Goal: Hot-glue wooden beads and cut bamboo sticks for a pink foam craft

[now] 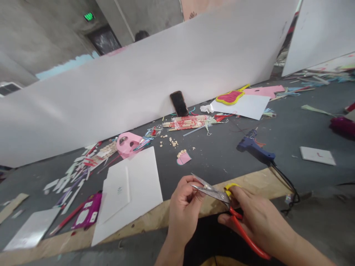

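Note:
My right hand point(253, 208) grips a pair of scissors point(215, 193) by its red and yellow handles, with the blades parted and pointing left. Thumb and finger of my left hand point(184, 205) pinch a tiny beige piece point(205, 186), which sits between the blades. Just beyond lies a small pink pocket-shaped piece point(184, 159) with a dark outline and beige bits along its top. More beige bits point(173, 142) are scattered behind it on the dark table.
A blue glue gun point(255, 147) lies to the right, its black cord hanging over the table edge. White sheets point(144, 181) and a purple packet point(88, 210) are at left. A phone point(179, 103) leans on the white partition point(155, 81) behind wrapped sticks point(187, 122).

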`<state>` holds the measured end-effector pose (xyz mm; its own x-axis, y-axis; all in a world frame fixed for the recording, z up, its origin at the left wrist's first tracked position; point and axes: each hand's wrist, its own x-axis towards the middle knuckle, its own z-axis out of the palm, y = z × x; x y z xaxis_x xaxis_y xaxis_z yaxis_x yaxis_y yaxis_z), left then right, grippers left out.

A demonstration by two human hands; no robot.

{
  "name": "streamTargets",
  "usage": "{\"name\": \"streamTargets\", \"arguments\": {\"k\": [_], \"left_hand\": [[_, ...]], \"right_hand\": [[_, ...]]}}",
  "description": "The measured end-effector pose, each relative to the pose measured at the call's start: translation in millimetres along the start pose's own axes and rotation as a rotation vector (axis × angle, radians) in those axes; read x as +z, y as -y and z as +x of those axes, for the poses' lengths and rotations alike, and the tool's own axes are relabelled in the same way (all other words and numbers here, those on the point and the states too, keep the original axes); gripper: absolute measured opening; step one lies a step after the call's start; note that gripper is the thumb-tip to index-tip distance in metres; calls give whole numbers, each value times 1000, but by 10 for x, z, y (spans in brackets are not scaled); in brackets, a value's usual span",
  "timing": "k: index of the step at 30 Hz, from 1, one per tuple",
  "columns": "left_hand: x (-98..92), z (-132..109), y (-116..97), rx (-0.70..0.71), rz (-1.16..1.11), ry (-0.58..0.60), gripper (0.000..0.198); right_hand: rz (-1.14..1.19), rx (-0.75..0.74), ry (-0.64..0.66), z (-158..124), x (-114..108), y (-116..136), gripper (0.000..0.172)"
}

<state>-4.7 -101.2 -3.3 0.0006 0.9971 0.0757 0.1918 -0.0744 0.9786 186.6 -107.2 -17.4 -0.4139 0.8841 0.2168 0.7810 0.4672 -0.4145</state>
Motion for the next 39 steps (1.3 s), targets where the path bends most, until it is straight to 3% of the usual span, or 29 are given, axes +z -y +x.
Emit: {"name": "streamTargets", "arguments": {"k": [7,13,20,27,39], "left_hand": [[13,2,-43,-1,16,4,17],[42,-9,-33,-61,62,-6,19],[49,0,33,70,72,-95,20],[38,-9,36,73,-12,-57,14],[40,-5,-31,51,74,-42,17]], "right_hand": [[-134,-88,-95,-21,80,-56,40],[-121,-89,-76,0,72,-93,39],[-131,-55,-73,18,26,-68,37],[-121,-68,-70,42,-35,-26,48],[-145,-82,-39,-13,86,-86,35]]}}
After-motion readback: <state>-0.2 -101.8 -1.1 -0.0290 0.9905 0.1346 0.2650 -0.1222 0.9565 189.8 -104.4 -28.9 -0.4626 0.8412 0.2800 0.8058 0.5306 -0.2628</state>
